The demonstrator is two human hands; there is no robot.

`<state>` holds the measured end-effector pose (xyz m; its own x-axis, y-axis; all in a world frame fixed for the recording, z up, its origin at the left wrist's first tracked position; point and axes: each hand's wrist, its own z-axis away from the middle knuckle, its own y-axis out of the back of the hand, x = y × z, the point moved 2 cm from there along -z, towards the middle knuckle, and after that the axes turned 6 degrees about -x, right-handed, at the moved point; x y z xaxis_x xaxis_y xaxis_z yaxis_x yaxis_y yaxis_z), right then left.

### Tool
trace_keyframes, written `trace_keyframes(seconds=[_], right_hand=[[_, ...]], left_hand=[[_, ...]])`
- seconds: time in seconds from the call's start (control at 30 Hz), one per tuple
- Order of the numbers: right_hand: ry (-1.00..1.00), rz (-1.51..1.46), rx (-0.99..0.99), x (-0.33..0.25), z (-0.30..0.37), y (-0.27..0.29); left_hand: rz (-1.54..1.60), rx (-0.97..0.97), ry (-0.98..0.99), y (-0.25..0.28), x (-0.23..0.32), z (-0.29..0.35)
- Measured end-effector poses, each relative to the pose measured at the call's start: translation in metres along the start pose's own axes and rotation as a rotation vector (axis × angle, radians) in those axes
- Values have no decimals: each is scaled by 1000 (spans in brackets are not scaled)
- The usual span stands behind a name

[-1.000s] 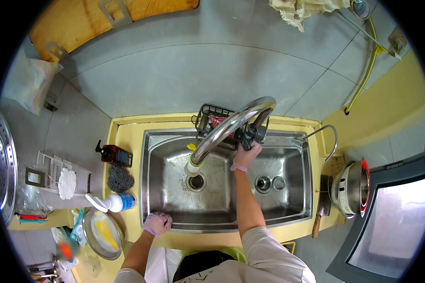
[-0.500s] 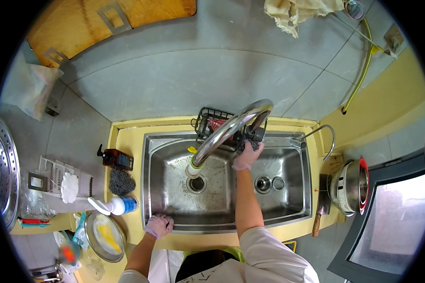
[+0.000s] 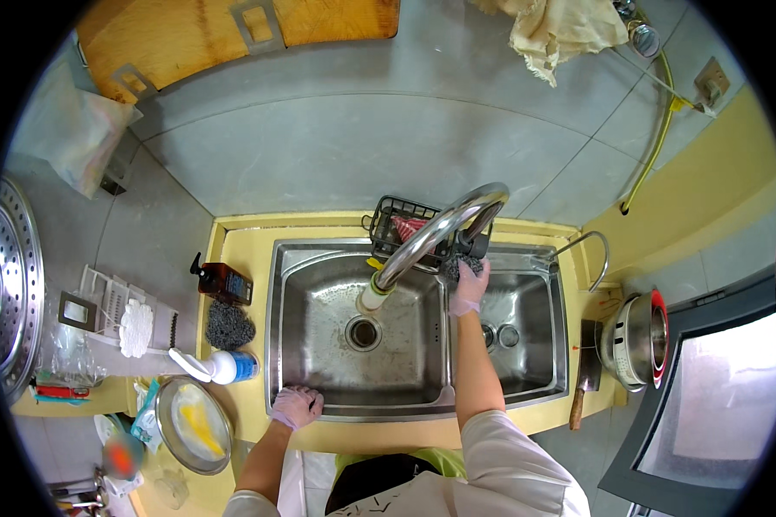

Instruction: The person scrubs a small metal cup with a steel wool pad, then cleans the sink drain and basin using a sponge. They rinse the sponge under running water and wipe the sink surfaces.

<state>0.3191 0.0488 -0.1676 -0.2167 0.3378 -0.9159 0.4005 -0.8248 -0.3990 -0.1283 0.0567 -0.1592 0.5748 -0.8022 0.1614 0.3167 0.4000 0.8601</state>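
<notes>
My right hand [image 3: 468, 289], in a thin translucent glove, grips a dark wire-wool scrubber [image 3: 464, 268] beside the base of the chrome faucet [image 3: 450, 226]. The scrubber is partly hidden by the fingers and meets the dark faucet base in view. At the front left corner of the steel double-basin sink [image 3: 371, 418], my gloved left hand [image 3: 298, 406] leans on the rim with its fingers bent over it. The faucet's arched spout ends in a pale tip above the left basin. No running water shows.
Behind the sink hangs a black wire caddy [image 3: 394, 226] with a red-striped cloth. Left of it stand a brown pump bottle [image 3: 224, 283], another scrubber [image 3: 229, 325], a blue-and-white spray bottle [image 3: 233, 367] and a metal bowl [image 3: 220, 428]. A cleaver [image 3: 590, 366] and steel pots [image 3: 634, 342] sit right.
My right hand has shifted slightly to the right with the scrubber, its forearm now covering part of the right drain. The view has shifted a little; my left hand stays at the rim.
</notes>
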Motion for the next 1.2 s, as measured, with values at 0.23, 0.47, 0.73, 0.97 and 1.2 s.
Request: trace_keyframes(seconds=[0.23,0.47,0.73,0.97,1.2], right_hand=[[-29,774,-285,27,95,20],[-251,1123,-577,50,114,27],[-553,298,-47,-98,-2,-4],[-331,783,-437,-63,-78,-6],[-153,1059,-158,-62,-74,-21]], left_hand=[[32,21,-25,-13,-7,-2],[149,-82,67,-10,-7,-3],[1302,411,274,86,-1,-98],[1826,65,183,256,39,-211],[520,416,59,192,24,-302]])
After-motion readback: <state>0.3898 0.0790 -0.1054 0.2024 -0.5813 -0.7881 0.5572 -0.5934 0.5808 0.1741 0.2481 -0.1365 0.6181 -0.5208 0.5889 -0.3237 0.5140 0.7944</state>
